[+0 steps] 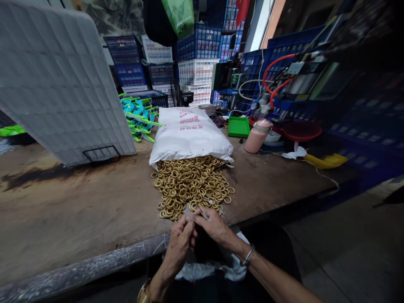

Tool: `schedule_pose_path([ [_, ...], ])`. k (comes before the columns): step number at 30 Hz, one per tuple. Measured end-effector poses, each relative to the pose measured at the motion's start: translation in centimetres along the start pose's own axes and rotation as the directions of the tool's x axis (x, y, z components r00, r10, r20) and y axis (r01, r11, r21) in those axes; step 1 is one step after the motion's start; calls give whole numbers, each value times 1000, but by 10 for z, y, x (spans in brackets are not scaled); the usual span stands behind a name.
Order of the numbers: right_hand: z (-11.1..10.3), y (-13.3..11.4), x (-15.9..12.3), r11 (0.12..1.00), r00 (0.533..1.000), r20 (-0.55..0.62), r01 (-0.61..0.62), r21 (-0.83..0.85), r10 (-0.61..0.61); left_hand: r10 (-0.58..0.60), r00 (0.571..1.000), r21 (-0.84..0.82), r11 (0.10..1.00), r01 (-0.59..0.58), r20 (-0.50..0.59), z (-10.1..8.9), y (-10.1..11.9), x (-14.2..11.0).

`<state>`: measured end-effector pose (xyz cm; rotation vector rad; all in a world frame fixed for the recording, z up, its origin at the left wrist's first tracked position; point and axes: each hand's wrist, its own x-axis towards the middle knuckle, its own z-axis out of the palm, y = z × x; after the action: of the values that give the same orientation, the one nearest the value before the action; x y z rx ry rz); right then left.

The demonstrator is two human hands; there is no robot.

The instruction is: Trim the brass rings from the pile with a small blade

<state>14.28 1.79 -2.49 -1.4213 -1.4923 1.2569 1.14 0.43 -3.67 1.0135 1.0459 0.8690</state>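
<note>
A heap of brass-coloured rings spills onto the table from the mouth of a white sack with red print. At the near edge of the heap, my two hands meet with their fingertips almost touching. My left hand is closed in a pinch, and what lies between its fingers is too small or hidden to name. My right hand is closed too, around a small grey metal blade-like tool that points up and away between thumb and forefinger.
A large pale ribbed panel stands at left on the wooden table. Green and teal plastic pieces lie behind it. To the right are a green tray, a pink bottle and a red dish. Stacked crates fill the background.
</note>
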Motion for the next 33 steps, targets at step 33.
schedule_pose_path([
  [33, 3, 4, -9, 643, 997, 59, 79, -762, -53, -5, 997, -5, 1000, 5, -71, -4, 8, -3],
])
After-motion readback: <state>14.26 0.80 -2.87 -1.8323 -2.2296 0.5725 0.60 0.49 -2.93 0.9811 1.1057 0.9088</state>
